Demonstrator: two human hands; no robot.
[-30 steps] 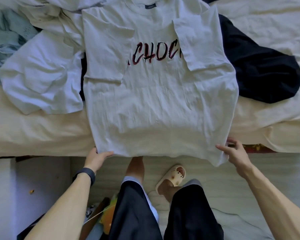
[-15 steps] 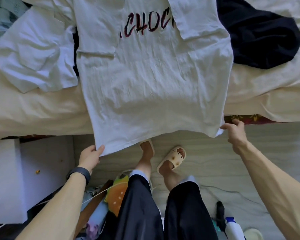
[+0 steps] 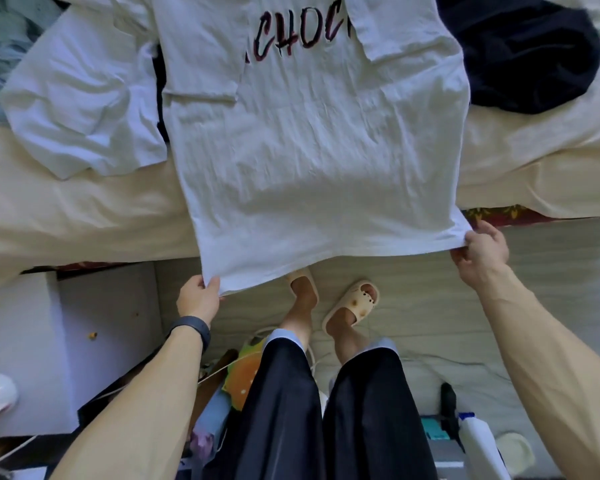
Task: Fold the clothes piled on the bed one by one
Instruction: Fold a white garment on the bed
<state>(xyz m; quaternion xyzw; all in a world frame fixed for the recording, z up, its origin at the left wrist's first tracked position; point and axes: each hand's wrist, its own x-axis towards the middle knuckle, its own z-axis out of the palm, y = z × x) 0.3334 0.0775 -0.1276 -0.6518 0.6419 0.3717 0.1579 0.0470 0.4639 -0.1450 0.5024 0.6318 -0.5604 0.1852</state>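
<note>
The white T-shirt [image 3: 312,140] lies face up on the bed [image 3: 66,216], both sleeves folded inward, its hem hanging past the edge. The left hand [image 3: 198,299] pinches the hem's left corner; the right hand [image 3: 482,252] pinches the right corner. Step in hand: the lengthwise fold. The next move calls for carrying both corners evenly toward the collar.

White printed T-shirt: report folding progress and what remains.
Done: both sleeves are folded in over the T-shirt. In hand: the left hand and right hand grip its hem corners. Left: the bottom-up fold, plus the white garment, dark garment and pale blue garment lying unfolded.
</note>
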